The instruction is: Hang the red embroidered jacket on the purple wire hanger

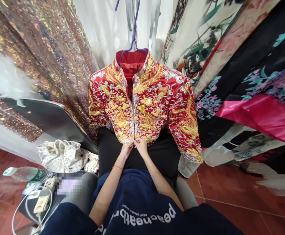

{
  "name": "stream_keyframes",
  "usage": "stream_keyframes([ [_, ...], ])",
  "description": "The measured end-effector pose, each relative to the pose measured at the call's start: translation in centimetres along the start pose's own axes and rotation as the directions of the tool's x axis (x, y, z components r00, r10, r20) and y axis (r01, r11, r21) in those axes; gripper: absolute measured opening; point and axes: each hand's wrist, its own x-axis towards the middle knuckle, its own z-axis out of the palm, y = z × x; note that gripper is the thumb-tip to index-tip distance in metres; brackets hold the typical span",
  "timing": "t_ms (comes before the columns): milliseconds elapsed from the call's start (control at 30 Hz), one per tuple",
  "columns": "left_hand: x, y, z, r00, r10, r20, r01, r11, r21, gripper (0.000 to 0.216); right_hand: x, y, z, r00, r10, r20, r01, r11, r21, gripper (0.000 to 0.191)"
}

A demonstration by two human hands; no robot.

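A red embroidered jacket [148,104] with gold and silver stitching hangs in front of me on a purple hanger [134,31]. Its front edges meet down the middle, while the stand collar stays apart at the top. My left hand [127,148], a red string on its wrist, pinches the hem at the bottom of the front opening. Right beside it, my right hand [141,147] grips the other side of the same hem. Both sets of fingers are closed and nearly touch. Whatever small fastening may lie between the fingertips is hidden. Black cloth [139,162] lies beneath the hem, over my lap.
Sequinned fabric [56,45] hangs at the left above a dark panel [48,120]. A white spotted cloth [61,155], a plastic bottle [26,174] and a power strip with cables [43,202] are at lower left. Floral garments [250,81] hang at the right.
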Motion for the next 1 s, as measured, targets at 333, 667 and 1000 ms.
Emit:
stream_keyframes([
  [333,0.8,-1.0,-0.2,0.999,-0.031,-0.021,0.032,0.998,0.059,0.038,-0.1,-0.8,0.9,0.987,0.087,0.135,-0.109,0.981,0.163,0.037],
  [667,-1.3,1.3,0.4,0.986,0.137,-0.099,-0.122,0.982,0.146,0.032,2.5,-11.8,0.7,0.966,-0.232,0.116,0.181,0.923,0.340,0.028],
  [1000,-3.5,9.4,3.2,0.933,0.361,0.016,-0.297,0.740,0.603,0.027,1.7,-12.3,-0.5,0.951,-0.247,0.189,0.175,0.928,0.329,0.030],
])
